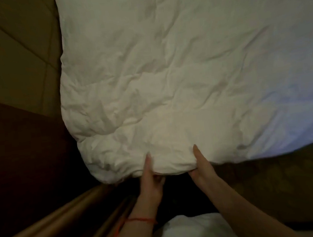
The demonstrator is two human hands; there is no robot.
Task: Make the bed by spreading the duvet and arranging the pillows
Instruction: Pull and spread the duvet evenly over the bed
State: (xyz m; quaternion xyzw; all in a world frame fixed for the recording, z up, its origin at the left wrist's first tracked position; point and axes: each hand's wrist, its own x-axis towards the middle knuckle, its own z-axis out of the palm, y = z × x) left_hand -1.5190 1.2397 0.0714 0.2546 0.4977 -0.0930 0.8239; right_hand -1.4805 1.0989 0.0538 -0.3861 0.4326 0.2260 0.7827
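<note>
A white, wrinkled duvet point(175, 68) fills most of the view, spread over the bed with its near-left corner bunched. My left hand point(151, 180) grips the duvet's near edge, thumb on top and fingers under the fabric. A red string sits on that wrist. My right hand point(201, 166) holds the same edge a short way to the right, thumb up on the cloth and fingers tucked beneath. No pillow is clearly in view.
A padded tan headboard or wall panel point(12, 55) runs along the left. Dark floor point(25, 159) lies below it, with wooden rails point(56, 223) at the lower left. White cloth point(193, 233) shows at the bottom edge. Brown carpet point(282, 182) is at the right.
</note>
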